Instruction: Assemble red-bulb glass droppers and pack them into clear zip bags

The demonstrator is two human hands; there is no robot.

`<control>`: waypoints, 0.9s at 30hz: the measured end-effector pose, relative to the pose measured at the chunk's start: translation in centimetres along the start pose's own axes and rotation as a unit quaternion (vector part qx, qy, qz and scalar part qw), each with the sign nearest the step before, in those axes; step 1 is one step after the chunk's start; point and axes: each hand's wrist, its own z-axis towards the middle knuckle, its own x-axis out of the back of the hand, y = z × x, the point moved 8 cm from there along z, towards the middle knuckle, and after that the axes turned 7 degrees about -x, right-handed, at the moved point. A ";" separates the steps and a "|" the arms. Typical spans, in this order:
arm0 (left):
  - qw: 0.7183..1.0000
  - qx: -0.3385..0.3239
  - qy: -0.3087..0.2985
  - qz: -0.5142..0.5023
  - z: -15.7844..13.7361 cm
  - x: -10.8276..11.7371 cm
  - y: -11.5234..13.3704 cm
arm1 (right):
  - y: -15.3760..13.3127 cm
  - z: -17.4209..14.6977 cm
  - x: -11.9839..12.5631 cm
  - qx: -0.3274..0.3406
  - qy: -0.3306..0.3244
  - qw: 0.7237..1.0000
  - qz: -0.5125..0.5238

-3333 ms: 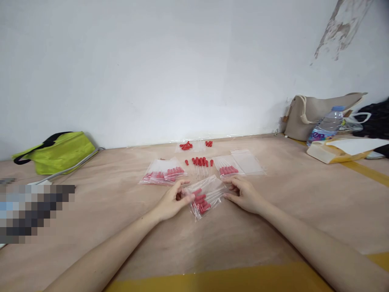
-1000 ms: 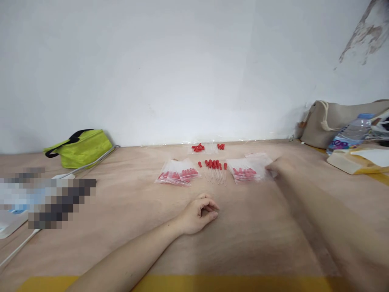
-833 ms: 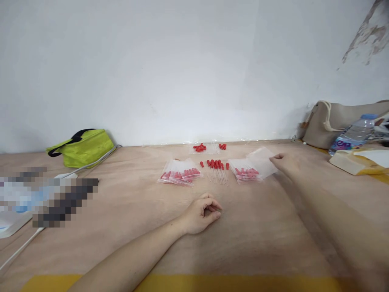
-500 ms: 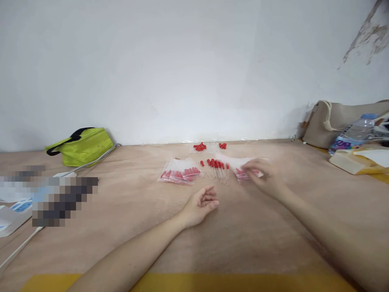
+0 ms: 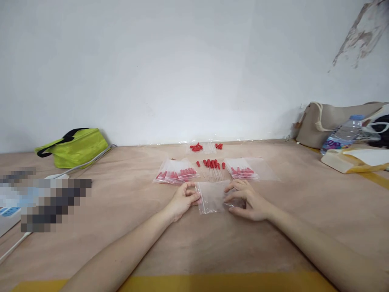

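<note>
A small clear zip-lock bag [image 5: 210, 198] lies flat between my hands, with nothing visible in it. My left hand [image 5: 183, 199] pinches its left edge, by the zip strip, between thumb and fingers. At the right end rests my right hand [image 5: 248, 199], fingers and thumb apart over the bag, partly covering it. Just beyond are several glass droppers with red rubber bulbs [image 5: 212, 164], thin tubes pointing toward me. Filled bags with red bulbs [image 5: 176, 172] overlap on the left. On the right is another group of bags [image 5: 243, 170] with red bulbs inside.
Loose red bulbs [image 5: 196, 147] lie on clear plastic near the wall. To the left stand a lime-green pouch [image 5: 80, 148] and a white cable. A beige bag [image 5: 313, 127], a water bottle [image 5: 343, 134] and a paper-filled tray [image 5: 337, 161] sit at the right.
My right hand has come from the right-hand bags back toward me, and a clear zip-lock bag now lies between my hands. My left hand has closed on its edge.
</note>
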 end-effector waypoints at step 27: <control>0.776 -0.098 0.043 0.621 16.0 -1.8 6.0 | 0.3 -0.5 -3.3 -0.089 -0.138 0.983 0.086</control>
